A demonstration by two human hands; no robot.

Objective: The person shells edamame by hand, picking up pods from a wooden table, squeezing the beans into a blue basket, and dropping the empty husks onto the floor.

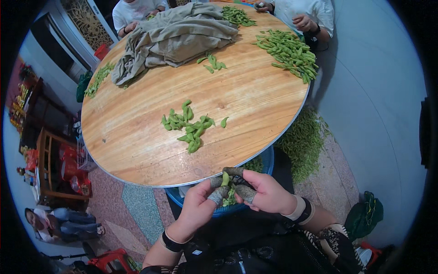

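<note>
At the near table edge, my left hand [197, 203] pinches a green soybean pod [225, 178] between thumb and finger. My right hand [270, 191] closes in from the other side, its fingertip against the pod's upper end. Grey coverings wrap the thumb and forefinger of both hands. Below them a blue basin [270, 160] sits partly under the table, with green beans [254, 164] in it; my hands hide much of it. A small heap of soybean pods [194, 132] lies on the round wooden table [137, 123] in front of me.
A grey-green cloth [175, 39] covers a mound on the far table. More pods [289, 52] are piled at the right edge, before a person [310, 18]; another person [134, 16] sits at far left. Pod heap [303, 144] on the floor; red stool [112, 261] lower left.
</note>
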